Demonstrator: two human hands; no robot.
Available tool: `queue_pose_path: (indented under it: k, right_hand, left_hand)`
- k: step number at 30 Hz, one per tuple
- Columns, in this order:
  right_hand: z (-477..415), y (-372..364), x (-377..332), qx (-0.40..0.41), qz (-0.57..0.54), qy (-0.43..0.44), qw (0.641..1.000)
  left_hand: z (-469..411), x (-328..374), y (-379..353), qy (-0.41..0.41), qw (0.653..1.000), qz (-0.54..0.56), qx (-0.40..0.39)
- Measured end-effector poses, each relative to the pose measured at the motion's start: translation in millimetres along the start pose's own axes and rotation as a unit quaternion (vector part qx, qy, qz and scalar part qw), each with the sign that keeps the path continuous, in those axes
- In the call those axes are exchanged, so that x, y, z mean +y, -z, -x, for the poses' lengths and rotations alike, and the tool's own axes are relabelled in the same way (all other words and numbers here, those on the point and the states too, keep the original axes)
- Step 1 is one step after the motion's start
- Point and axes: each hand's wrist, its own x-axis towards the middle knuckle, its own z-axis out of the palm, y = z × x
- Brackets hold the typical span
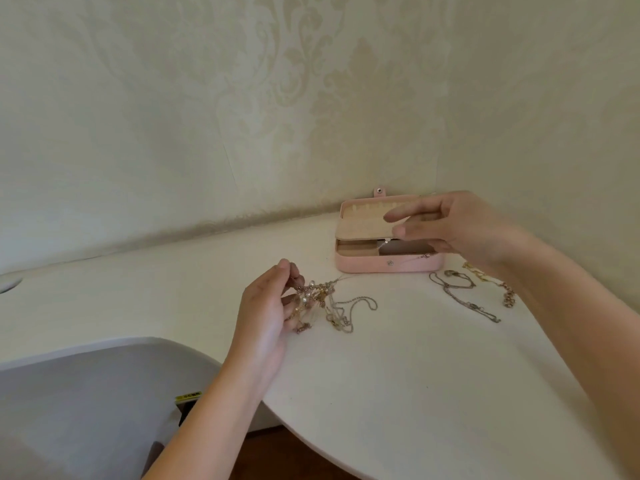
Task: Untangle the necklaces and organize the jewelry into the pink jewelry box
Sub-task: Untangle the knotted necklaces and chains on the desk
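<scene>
Head view shows the left hand [265,308] pinching the tangled necklaces [320,296] on the white bench [415,375], the right hand [460,230] over the open pink jewelry box [363,266] behind them, its grasp impossible to tell, and loose chains [464,296] near the box.

A white table [415,375] with a rounded front edge is set against a wall [207,98], which is covered in cream wallpaper with a pale damask pattern. 1 thin seam [230,164] is seen running down the wallpaper. A grey rounded surface [86,393] is seen at the lower left, and 1 small yellow label [188,396] is found at its right edge. Dark brown flooring [277,455] is shown beneath the table's edge. At the far left, 1 round shape [8,282] is cut off by the frame.
</scene>
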Motion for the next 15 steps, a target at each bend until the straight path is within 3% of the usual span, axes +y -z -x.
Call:
queue_pose_path:
  k: [3,8,11,15]
  right_hand:
    - [1,5,-2,-0.027,0.039,-0.002,0.999]
    - [5,-4,0,-0.008,0.217,0.015,0.976]
    - [7,-7,-3,-0.013,0.178,0.026,0.984]
    - [9,-15,-7,-0.067,0.167,0.012,0.984]
  left_hand:
    - [-1,1,4,0.026,0.998,0.049,0.008]
    - [-5,-1,5,0.029,0.998,0.051,-0.008]
    - [-6,-3,5,0.022,0.999,0.047,0.015]
    - [-15,-5,6,0.006,0.998,-0.043,0.042]
